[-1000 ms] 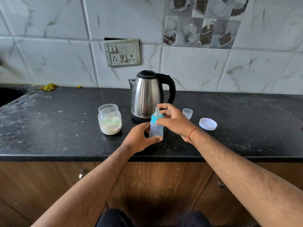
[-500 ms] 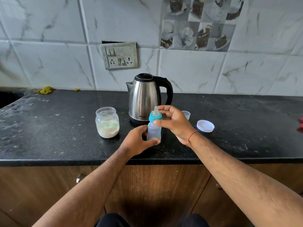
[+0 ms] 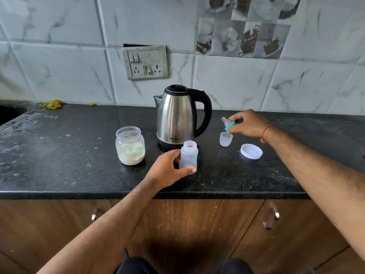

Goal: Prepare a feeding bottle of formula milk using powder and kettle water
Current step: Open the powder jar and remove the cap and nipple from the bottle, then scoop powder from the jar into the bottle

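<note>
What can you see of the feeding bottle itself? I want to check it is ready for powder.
The feeding bottle is a small, translucent, plastic-looking body with a bluish tint, a threaded neck and an open mouth; its teat is off. It looks empty. It stands upright on the black counter in front of the kettle. The left hand grips its lower part.

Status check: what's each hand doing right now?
Left hand grips open bottle. Right hand holds teat cap above small cup. Nothing blocking.

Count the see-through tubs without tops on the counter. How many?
3: the powder jar left of the kettle, the bottle in the left hand, the small cup under the right hand.
</note>
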